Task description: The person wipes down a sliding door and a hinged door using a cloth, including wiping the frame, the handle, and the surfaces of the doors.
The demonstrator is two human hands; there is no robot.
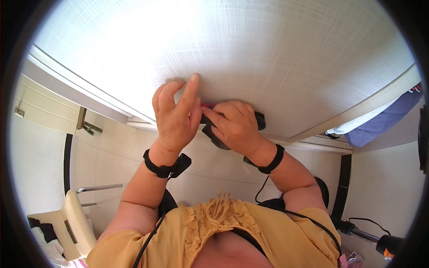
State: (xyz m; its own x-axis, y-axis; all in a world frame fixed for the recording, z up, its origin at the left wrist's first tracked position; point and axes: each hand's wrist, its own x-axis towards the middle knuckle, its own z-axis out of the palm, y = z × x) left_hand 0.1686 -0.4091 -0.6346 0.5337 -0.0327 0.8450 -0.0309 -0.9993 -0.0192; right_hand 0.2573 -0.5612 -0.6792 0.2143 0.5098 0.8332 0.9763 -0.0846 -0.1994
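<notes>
A black object with a strip of pink-red along its upper edge lies low against the white panel, and its exact kind is hard to make out. My right hand is closed over it, index finger and thumb reaching left. A dark grey, angled part hangs below that hand. At the object's left end is my left hand. Its index finger points up along the panel, the other fingers are bent, and the thumb is close to the pink-red strip. Whether the left thumb pinches anything is hidden.
Blue and white cloth hangs right of the panel's frame. To the left are a metal bracket and a cream chair holding fabric. Black cables run from the wrist straps. A metal pole stands at lower right.
</notes>
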